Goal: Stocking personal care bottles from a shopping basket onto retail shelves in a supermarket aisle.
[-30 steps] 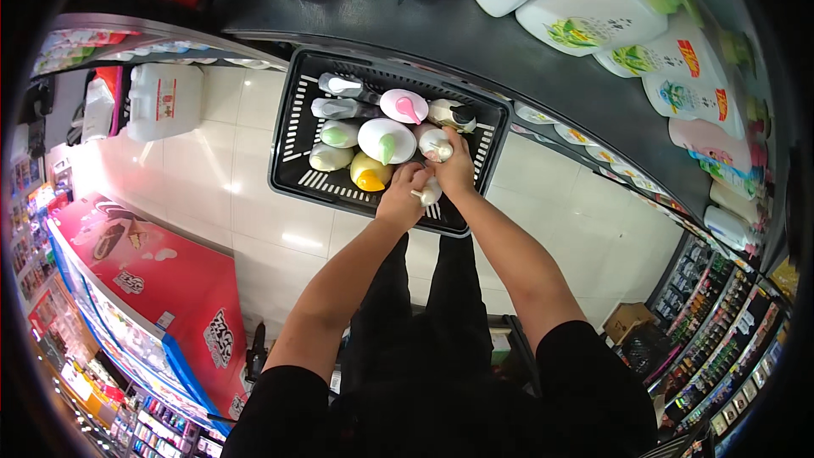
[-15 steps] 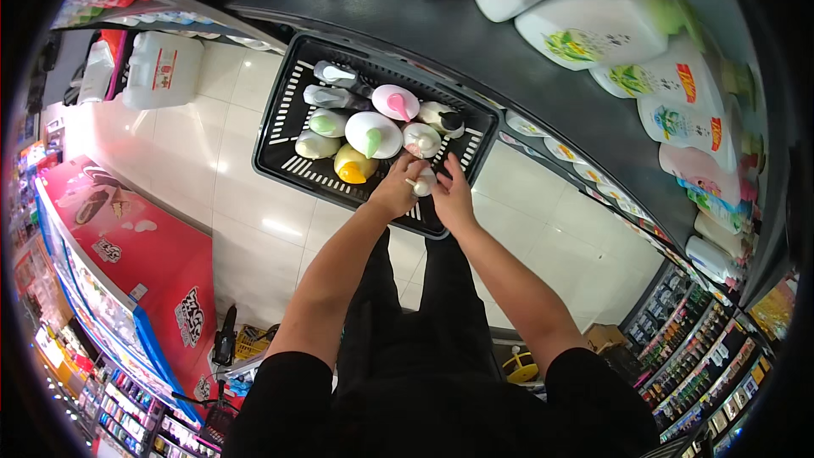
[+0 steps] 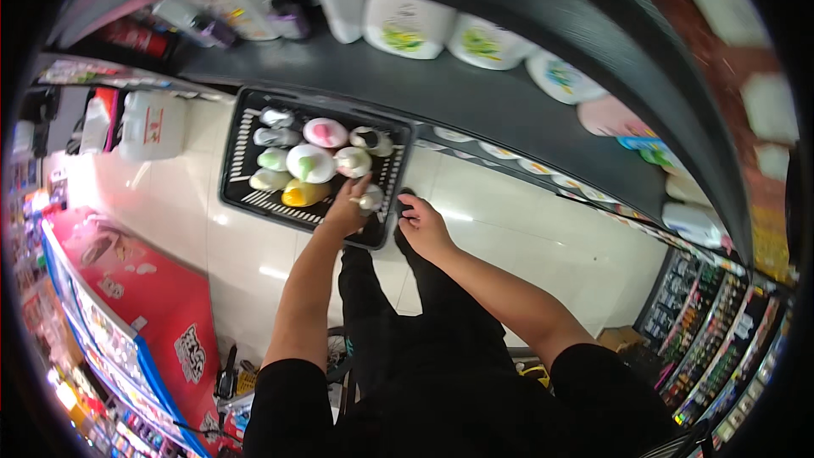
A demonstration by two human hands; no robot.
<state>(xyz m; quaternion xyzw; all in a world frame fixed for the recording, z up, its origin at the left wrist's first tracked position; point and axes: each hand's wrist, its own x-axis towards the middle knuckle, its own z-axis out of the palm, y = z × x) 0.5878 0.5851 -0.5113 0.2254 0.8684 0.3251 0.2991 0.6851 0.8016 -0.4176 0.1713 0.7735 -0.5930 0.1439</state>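
Observation:
A black plastic basket [image 3: 231, 157] holds several pump bottles standing close together. My left hand [image 3: 343, 210] is at the basket's near right corner, its fingers round the side of a small white pump bottle [image 3: 371, 197]; part of the grip is hidden. A yellow-topped bottle [image 3: 303, 193] is just left of that hand. Behind stand a white bottle with a green pump [image 3: 310, 164], one with a pink pump [image 3: 326, 132] and a cream bottle [image 3: 352, 161]. My right hand [image 3: 426, 227] hovers outside the basket's right side, empty, fingers loosely bent and apart.
A dark shelf [image 3: 339, 76] runs along the far side and right, carrying large white bottles [image 3: 407, 25]. A white jug [image 3: 153, 125] stands on the left by the shelving. A red display [image 3: 144, 288] is at left, racks of small goods [image 3: 704, 331] at right.
My right hand has drawn away from the small white bottle to outside the basket. My left hand stays at that bottle. The view has shifted, showing more of the shelf.

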